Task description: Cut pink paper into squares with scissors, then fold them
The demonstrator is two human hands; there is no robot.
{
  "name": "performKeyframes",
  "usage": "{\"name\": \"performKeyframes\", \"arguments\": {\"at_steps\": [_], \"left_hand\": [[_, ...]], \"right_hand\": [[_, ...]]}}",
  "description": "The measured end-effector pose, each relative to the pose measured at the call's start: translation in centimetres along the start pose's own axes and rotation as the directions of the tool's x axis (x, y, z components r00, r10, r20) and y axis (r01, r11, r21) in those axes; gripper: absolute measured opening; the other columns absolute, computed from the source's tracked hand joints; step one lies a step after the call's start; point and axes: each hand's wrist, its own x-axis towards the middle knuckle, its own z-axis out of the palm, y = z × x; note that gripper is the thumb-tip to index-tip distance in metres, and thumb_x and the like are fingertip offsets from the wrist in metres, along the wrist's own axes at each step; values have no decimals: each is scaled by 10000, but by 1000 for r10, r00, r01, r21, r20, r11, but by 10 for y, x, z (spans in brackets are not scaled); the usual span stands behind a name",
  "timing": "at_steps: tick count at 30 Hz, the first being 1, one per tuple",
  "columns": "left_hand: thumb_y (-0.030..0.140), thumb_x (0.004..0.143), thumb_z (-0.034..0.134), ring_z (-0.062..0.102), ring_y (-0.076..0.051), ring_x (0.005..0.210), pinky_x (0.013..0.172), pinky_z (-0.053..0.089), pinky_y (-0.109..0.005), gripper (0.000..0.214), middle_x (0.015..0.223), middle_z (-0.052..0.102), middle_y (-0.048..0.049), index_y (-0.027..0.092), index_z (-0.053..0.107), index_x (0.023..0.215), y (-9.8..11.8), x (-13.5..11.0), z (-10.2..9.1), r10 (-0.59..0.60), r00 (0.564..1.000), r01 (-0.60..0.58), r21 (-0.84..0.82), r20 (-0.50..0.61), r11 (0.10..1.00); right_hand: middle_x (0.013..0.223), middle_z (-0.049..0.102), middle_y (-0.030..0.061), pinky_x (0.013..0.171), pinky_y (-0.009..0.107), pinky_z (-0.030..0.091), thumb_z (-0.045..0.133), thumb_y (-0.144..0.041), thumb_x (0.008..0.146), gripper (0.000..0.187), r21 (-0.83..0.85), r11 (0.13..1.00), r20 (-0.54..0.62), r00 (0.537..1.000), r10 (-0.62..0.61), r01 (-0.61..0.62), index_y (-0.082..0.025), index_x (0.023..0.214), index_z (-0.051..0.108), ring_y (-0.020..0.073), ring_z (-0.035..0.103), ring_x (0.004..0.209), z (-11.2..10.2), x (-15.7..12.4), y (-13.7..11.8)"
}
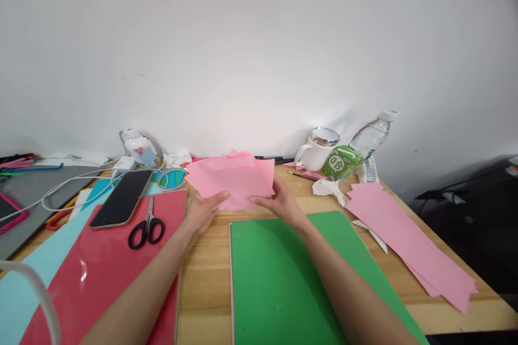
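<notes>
A stack of pink paper sheets (234, 179) lies at the far middle of the wooden table (204, 275). My left hand (201, 210) grips its lower left edge, thumb on top. My right hand (279, 202) holds its lower right edge, fingers curled around the paper. Just in front of both hands lies a green sheet (279, 280) flat on the table.
Black scissors (146, 229) and a phone (122, 198) rest on a red sheet (101, 275) at left, with cables and a laptop beyond. A white mug (318, 150), a tilted water bottle (366, 145), crumpled tissue (328, 187) and pink strips (404, 237) lie right.
</notes>
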Motion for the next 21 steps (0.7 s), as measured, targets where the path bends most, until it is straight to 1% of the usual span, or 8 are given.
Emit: {"name": "performKeyframes", "arguments": {"at_steps": [2,5,11,13,15,17,19,21], "left_hand": [[280,575,782,626,-232,983,785,529,-328,437,1021,693,-105,144,623,958,3,-1,1,-39,999,43,-117,30,992],[274,599,772,603,-234,1042,826,524,-323,437,1103,668,-94,173,618,996,7,-1,0,-82,996,90,-209,46,974],[274,583,779,591,-230,1071,852,521,-317,439,1093,675,-61,212,630,991,11,2,-4,-74,996,63,-228,-41,972],[290,558,789,610,-236,1033,821,531,-328,457,1057,687,-66,195,632,978,10,4,-6,-71,992,49,-193,-105,980],[289,540,795,630,-230,984,791,534,-329,474,1028,695,-76,171,629,969,7,7,-7,-58,984,32,-157,-169,987],[278,533,796,644,-216,931,778,529,-321,470,1004,699,-90,143,627,951,1,9,-8,-44,979,19,-129,-200,991],[277,534,793,654,-206,885,775,524,-322,454,980,703,-105,118,630,927,-5,9,-6,-34,980,17,-92,-196,996],[292,534,791,657,-206,862,764,523,-326,455,950,709,-104,113,631,921,-9,7,-4,-23,986,17,-38,-167,999]], "right_hand": [[1020,658,50,745,322,527,766,-364,596,625,58,997,86,995,52,-57,-222,1153,521,208,621,914,0,-1,3],[774,681,31,652,307,526,735,-394,629,409,66,990,92,988,121,-128,-177,956,621,177,638,706,1,-1,10],[588,588,-8,565,262,476,703,-359,662,221,18,998,-172,983,60,-57,-169,624,597,131,557,560,-16,1,13],[596,550,-22,561,243,457,659,-393,698,244,10,1000,-368,929,18,-15,-177,639,562,115,521,560,-32,3,13],[667,538,-23,586,235,449,521,-464,789,270,9,999,-550,835,-29,41,-198,747,532,111,507,607,-47,5,13],[725,536,-19,601,231,441,408,-496,838,295,13,996,-624,780,-57,84,-218,808,500,113,505,649,-54,6,11],[735,538,-14,609,237,441,441,-489,828,277,22,996,-588,807,-61,91,-220,786,495,118,512,663,-47,6,10],[739,554,3,651,261,458,548,-456,782,256,22,997,-477,877,-52,70,-208,729,514,137,539,702,-30,6,10]]}}
